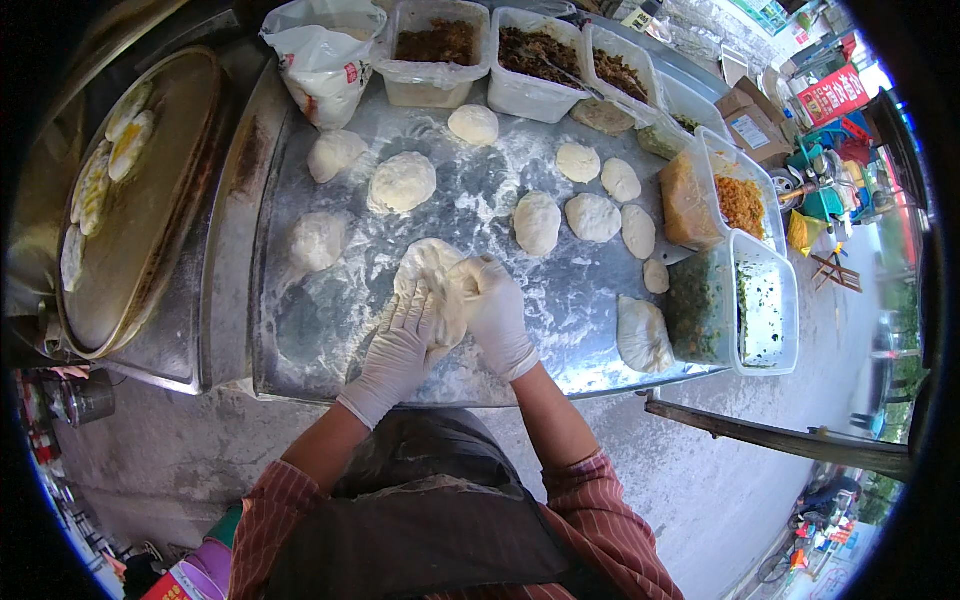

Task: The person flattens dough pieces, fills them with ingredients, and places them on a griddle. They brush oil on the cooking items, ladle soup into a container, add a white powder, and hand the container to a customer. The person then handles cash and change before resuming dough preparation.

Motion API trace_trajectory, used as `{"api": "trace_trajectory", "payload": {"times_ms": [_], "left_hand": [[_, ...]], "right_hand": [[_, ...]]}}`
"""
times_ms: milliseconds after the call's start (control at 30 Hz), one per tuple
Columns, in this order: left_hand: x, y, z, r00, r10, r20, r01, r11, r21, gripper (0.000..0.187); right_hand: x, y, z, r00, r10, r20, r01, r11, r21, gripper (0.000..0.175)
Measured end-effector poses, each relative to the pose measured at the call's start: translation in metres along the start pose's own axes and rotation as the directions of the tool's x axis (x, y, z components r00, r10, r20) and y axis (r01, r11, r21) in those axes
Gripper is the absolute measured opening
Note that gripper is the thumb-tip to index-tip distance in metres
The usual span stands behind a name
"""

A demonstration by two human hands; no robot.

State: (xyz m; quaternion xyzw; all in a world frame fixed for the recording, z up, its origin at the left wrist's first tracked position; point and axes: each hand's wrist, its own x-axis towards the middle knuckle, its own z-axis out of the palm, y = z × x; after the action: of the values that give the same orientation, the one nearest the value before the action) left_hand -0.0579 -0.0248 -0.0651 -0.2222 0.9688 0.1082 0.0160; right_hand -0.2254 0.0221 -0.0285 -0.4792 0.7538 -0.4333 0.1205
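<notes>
A stretched piece of dough (430, 262) lies on the floured metal worktop (315, 367) in front of me. My left hand (401, 345), in a white glove, lies with extended fingers on the dough's lower left part. My gloved right hand (495, 315) has its fingers curled and pinches the dough's right edge. Behind it rests a round dough ball (403, 182), with more floury balls to the left, one of them (319, 241) nearest. Several flattened dough rounds lie to the right, among them an oval one (537, 223).
Tubs of dark filling (439, 94) and a plastic bag (330, 75) line the back. At the right stand tubs of orange filling (679, 199) and greens (694, 307), near a small bag (643, 335). A round griddle (161, 217) with several flatbreads (131, 146) is at the left.
</notes>
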Motion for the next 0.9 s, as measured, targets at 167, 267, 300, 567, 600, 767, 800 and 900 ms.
{"api": "trace_trajectory", "payload": {"times_ms": [167,267,300,567,600,767,800,900], "left_hand": [[0.000,0.004,-0.006,0.998,-0.045,0.051,0.046,0.998,-0.031,0.087],[0.000,0.005,-0.009,0.998,-0.041,0.053,0.042,0.999,-0.022,0.088],[0.000,0.005,-0.010,0.998,-0.039,0.051,0.040,0.999,-0.024,0.088],[0.001,0.005,-0.015,0.999,-0.033,0.013,0.034,0.999,-0.031,0.088],[0.001,0.005,-0.015,1.000,-0.029,0.007,0.029,0.999,-0.033,0.088],[0.000,0.005,-0.014,1.000,-0.027,-0.005,0.027,0.999,-0.038,0.089],[0.000,0.005,-0.014,0.999,-0.034,0.002,0.034,0.999,-0.042,0.090],[0.000,0.004,-0.014,0.999,-0.021,-0.026,0.020,0.998,-0.052,0.089]], "right_hand": [[0.018,0.012,-0.004,0.997,-0.019,0.068,0.028,0.991,-0.128,0.017],[0.033,0.027,-0.009,0.997,-0.062,-0.051,0.052,0.983,-0.175,0.030],[0.040,0.035,-0.012,0.983,-0.137,-0.126,0.112,0.977,-0.183,0.036],[0.055,0.093,-0.017,0.993,-0.115,-0.040,0.073,0.823,-0.563,0.073],[0.054,0.095,-0.017,0.991,-0.129,-0.028,0.090,0.815,-0.573,0.074],[0.056,0.096,-0.023,0.993,-0.114,0.032,0.110,0.792,-0.600,0.078],[0.057,0.095,-0.024,0.993,-0.111,0.034,0.110,0.802,-0.587,0.078],[0.056,0.089,-0.024,0.988,-0.151,0.029,0.140,0.798,-0.586,0.079]]}}
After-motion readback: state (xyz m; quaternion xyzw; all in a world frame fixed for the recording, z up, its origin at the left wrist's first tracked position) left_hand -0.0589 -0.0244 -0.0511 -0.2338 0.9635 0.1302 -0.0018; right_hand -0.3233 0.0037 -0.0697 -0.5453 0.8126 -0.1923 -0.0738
